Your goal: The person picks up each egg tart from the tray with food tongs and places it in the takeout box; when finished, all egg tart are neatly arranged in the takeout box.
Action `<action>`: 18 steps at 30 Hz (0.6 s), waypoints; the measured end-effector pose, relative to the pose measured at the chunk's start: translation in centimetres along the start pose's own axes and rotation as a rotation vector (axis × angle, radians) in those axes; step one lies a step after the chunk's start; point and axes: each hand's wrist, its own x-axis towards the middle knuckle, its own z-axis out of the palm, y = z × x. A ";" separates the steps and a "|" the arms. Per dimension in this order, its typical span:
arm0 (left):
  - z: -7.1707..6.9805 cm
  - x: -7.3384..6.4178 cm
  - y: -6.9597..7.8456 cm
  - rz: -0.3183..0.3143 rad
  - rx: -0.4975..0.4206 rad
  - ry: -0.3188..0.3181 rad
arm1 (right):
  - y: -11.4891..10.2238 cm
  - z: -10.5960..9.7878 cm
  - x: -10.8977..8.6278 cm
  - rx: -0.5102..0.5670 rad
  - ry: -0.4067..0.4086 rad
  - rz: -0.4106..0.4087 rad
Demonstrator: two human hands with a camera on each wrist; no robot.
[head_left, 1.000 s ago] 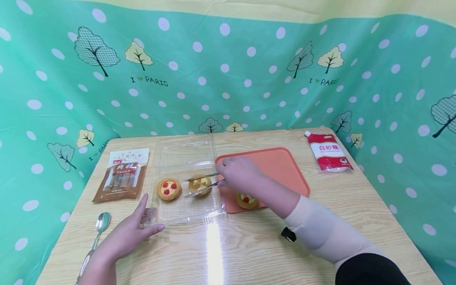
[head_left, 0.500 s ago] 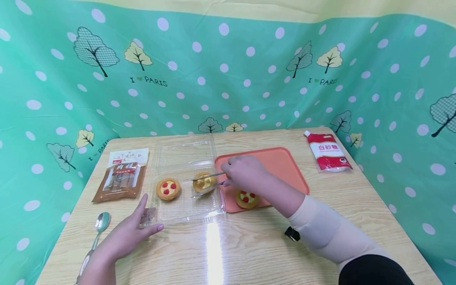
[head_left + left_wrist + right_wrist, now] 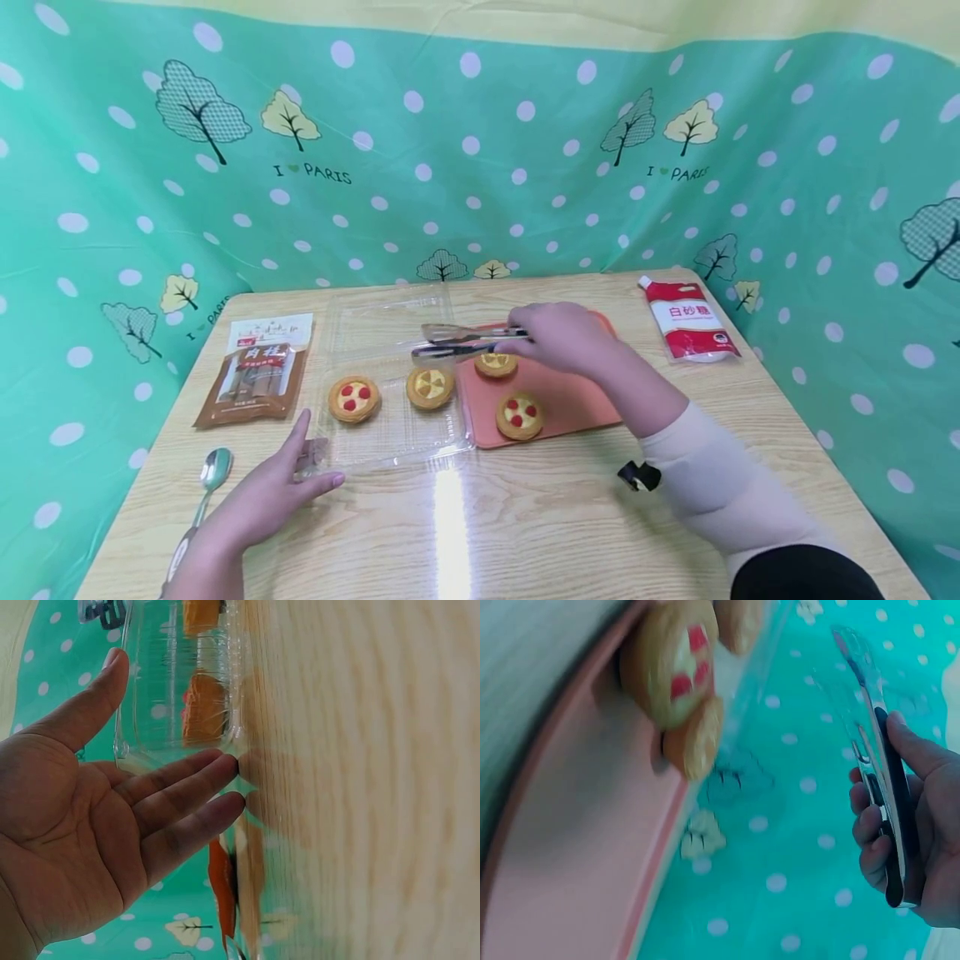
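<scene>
My right hand grips a pair of metal tongs with black grips, raised above the table and pointing left. The tongs hold nothing, and their clear tips are apart in the right wrist view. Below them stands a hinged clear plastic container, its lid folded back. Inside it lie a red-topped tart and a yellow-topped tart. My left hand is at the container's left edge, fingers extended in the left wrist view. On the pink tray sit a red-topped tart and a yellow-topped tart.
A brown pouch lies left of the container, with a spoon nearer the front. A red and white bag lies at the back right. Patterned green cloth hangs behind and along both sides of the table.
The tongs have come off the yellow-topped tart in the container and risen back and right. That tart sits slightly farther right. The tray's yellow-topped tart has come into view. My left hand stays put.
</scene>
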 end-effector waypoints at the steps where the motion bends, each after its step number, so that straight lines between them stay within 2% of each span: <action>1: 0.0 0.0 0.0 -0.002 0.001 0.000 | 0.6 -0.3 -0.2 0.015 0.004 0.015; 4: 0.0 0.0 0.0 -0.004 0.002 -0.003 | 2.5 -1.3 -0.7 0.083 -0.010 0.064; 9: 0.0 0.1 -0.1 -0.007 -0.002 -0.007 | 5.9 -1.7 -1.5 0.169 -0.045 0.139; 18: 0.0 0.0 0.1 -0.012 -0.002 -0.007 | 11.4 -0.3 -2.7 0.283 -0.180 0.265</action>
